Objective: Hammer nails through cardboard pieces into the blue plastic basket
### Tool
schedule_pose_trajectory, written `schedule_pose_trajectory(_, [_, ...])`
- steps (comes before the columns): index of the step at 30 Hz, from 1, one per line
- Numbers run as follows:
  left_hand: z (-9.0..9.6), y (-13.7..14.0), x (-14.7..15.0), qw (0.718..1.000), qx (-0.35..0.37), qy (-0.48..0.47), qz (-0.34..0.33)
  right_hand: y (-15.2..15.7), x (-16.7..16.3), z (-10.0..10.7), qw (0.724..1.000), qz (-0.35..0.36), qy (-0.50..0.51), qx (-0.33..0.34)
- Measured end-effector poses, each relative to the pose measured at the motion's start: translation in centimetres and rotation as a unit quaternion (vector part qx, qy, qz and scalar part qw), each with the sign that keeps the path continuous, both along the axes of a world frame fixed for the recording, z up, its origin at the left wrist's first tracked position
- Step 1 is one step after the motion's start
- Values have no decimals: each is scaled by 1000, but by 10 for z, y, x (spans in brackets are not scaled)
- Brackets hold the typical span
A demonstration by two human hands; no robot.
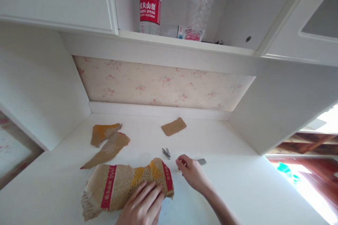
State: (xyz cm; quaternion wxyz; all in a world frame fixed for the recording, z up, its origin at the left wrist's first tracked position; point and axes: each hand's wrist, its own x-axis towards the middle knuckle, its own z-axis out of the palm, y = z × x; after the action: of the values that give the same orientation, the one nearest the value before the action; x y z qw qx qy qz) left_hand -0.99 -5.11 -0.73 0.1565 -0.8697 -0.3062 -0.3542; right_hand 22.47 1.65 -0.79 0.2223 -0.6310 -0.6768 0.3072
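My left hand (145,204) lies flat with fingers stretched on a torn piece of printed cardboard (124,179). The cardboard is brown with red bands and orange patches, and many small dark holes dot it. To its right, my right hand (192,171) is closed in a pinch just above the white surface; what its fingertips hold, if anything, is too small to make out. Left of that hand lies a small bunch of thin metal nails (166,153). A grey, flat-ended object (202,161) sticks out behind the hand, its other part hidden.
Torn cardboard scraps (111,147) lie at the left back of the white tabletop (232,182). A small brown cardboard rectangle (174,126) lies at the back. Overhead, an open cabinet shelf (185,43) holds plastic bottles (150,3). White panels close in both sides.
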Motion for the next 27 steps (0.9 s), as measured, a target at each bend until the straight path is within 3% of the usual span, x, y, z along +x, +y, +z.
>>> schedule_pose_trajectory(7, [-2, 12, 4, 1000, -12, -5, -7, 47, -30, -20, 985, 39, -163, 44])
schedule_pose_trajectory(14, [7, 8, 4, 988, -147, 43, 5, 54, -34, -28, 974, 53, -219, 20])
schedule_pose_trajectory(19, [7, 5, 2, 972, -235, 26, -4, 54, -30, -33, 979, 21, -200, 12])
schedule_pose_trajectory(27, [11, 7, 5, 965, -262, 8, -1, 45, -24, -29, 995, -53, -51, 64])
